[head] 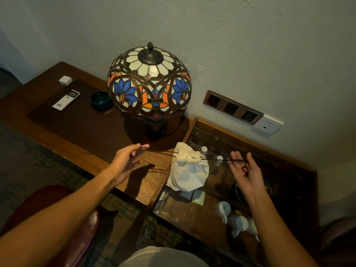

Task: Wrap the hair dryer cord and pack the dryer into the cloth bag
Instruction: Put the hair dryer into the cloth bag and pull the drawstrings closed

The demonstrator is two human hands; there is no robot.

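Item: cloth bag (187, 173), cream, mouth gathered shut, standing between the two hands on the seam where the wooden counter (107, 135) meets the glass-topped cabinet (269, 189). Dryer not visible; judged already inside.

Nearest: white cups (237, 220) under the glass, near right, clear of the work.

Left hand (125, 160): left of the bag, fingertips pinched on the dark drawstring (163, 152).

Right hand (245, 173): right of the bag, fingers partly spread, string passing across them; a firm clamp cannot be confirmed.

Key relation: string runs left to right through the bag's neck, taut, both hands about equally near. Final tightening or tying calls for an outward pull along that line.

Beyond: stained-glass lamp (149, 81) just behind the bag, the closest obstacle; ashtray (101, 101), remote (66, 100), wall sockets (233, 107) farther off.
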